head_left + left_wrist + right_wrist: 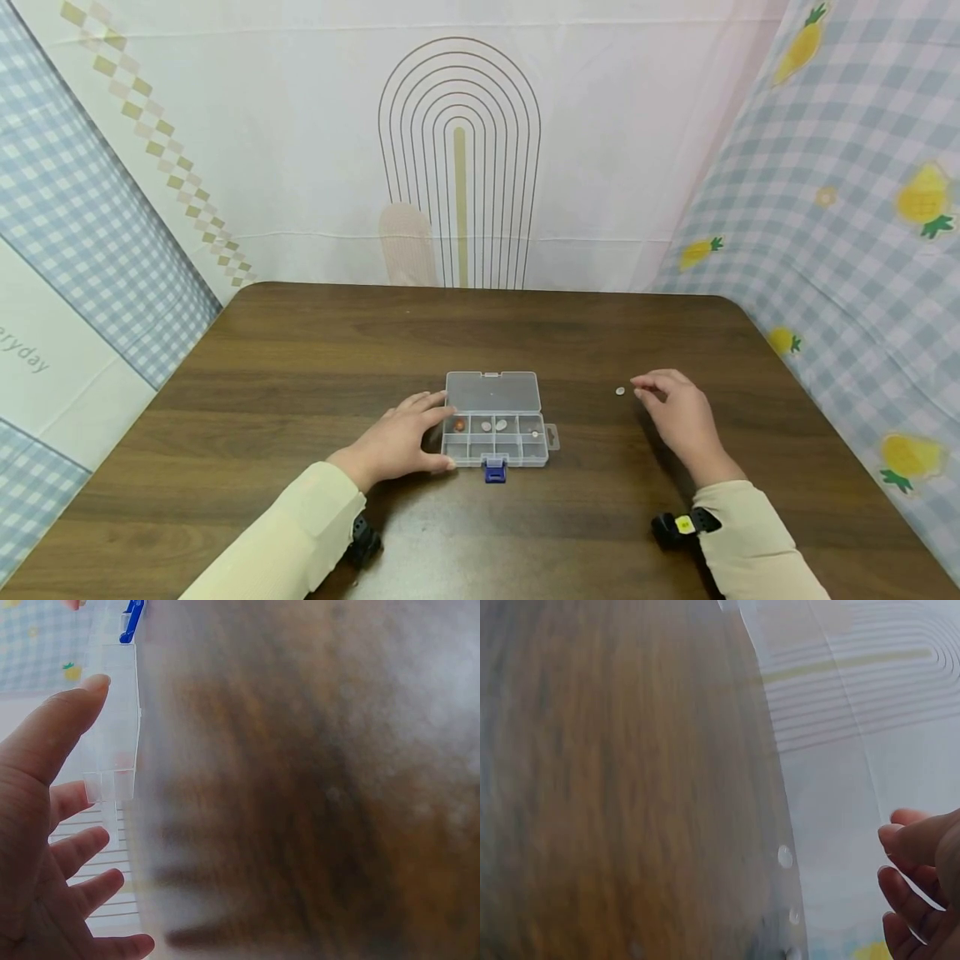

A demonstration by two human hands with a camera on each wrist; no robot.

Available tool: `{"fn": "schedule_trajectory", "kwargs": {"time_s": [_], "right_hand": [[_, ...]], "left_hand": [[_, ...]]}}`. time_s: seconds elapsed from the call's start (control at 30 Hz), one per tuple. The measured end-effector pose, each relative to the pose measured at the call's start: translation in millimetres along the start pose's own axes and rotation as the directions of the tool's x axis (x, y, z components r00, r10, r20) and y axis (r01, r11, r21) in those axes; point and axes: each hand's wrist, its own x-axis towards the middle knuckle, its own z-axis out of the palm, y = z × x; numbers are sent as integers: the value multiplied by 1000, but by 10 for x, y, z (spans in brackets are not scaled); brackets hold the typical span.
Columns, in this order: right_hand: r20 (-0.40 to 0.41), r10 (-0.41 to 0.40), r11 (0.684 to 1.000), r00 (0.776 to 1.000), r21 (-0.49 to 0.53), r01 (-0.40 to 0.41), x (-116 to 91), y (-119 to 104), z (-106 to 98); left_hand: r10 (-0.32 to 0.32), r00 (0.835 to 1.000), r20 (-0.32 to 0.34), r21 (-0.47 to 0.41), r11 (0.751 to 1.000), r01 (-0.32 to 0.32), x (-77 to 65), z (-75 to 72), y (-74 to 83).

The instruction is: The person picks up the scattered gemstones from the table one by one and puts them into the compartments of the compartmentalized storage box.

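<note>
A clear plastic compartment box (495, 450) lies on the table with its lid (492, 392) folded back and its blue latch (495, 472) hanging at the front. Its back row holds an orange-brown piece (459, 425) at far left and several small whitish pieces. My left hand (397, 437) holds the box's left end, thumb at the front corner and index finger near the hinge. Over to the right, my right hand (678, 417) hovers with loosely bent fingers, thumb and index tips close together. Nothing shows between them. Beside those fingertips lies a small white piece (619, 391).
The brown wooden table (337, 333) meets a white printed cloth (600, 150) at its back edge. Blue checked cloth (840, 250) hangs along the right side. In the right wrist view, several pale pieces (784, 856) lie near the table edge.
</note>
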Motion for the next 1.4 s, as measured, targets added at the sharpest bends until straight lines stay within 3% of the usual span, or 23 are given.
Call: {"fn": "schedule_trajectory", "kwargs": {"time_s": [0.47, 1.4], "right_hand": [[-44, -149, 988, 988, -33, 148, -69, -240, 155], [57, -270, 963, 961, 27, 269, -167, -691, 473]], "left_hand": [[-10, 1000, 8, 0, 1000, 10, 6, 4, 1], [0, 1000, -1, -1, 1000, 0, 14, 10, -4]]}}
